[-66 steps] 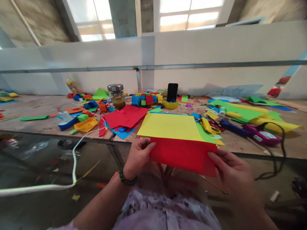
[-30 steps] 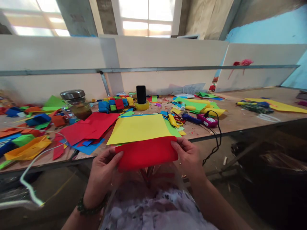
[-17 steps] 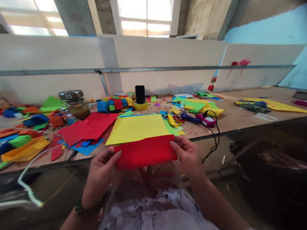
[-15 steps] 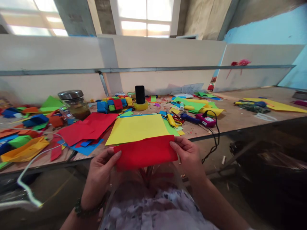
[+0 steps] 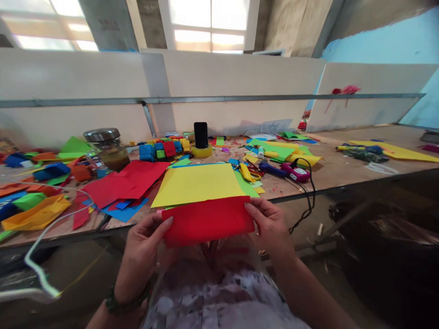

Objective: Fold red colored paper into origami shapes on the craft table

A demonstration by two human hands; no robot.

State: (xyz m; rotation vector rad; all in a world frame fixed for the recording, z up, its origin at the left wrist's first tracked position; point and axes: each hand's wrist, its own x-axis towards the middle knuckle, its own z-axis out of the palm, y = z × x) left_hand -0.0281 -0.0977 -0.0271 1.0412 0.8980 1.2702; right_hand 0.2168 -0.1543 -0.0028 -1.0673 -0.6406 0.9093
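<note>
Between my two hands is a red sheet [image 5: 209, 221], perhaps paper or felt, held at the table's front edge. My left hand [image 5: 146, 237] pinches its left end, thumb on top. At the right end, my right hand [image 5: 269, 224] grips the upper corner between thumb and fingers. The sheet's far edge overlaps a yellow sheet [image 5: 199, 183] lying flat on the table. Beneath that yellow one, a green sheet [image 5: 244, 183] and a blue edge show. My fingertips behind the red sheet are hidden.
Red sheets [image 5: 126, 183] and folded coloured pieces [image 5: 34, 201] crowd the left, beside a lidded glass jar [image 5: 108, 148]. A phone [image 5: 200, 135] stands at the back in a yellow holder. Yellow-handled scissors [image 5: 247, 173], a blue tool [image 5: 272, 169] and a corded magenta box [image 5: 297, 172] lie right.
The red sheet and both hands sit very slightly lower in view. My hold on the sheet is the same, and the things on the table have not moved.
</note>
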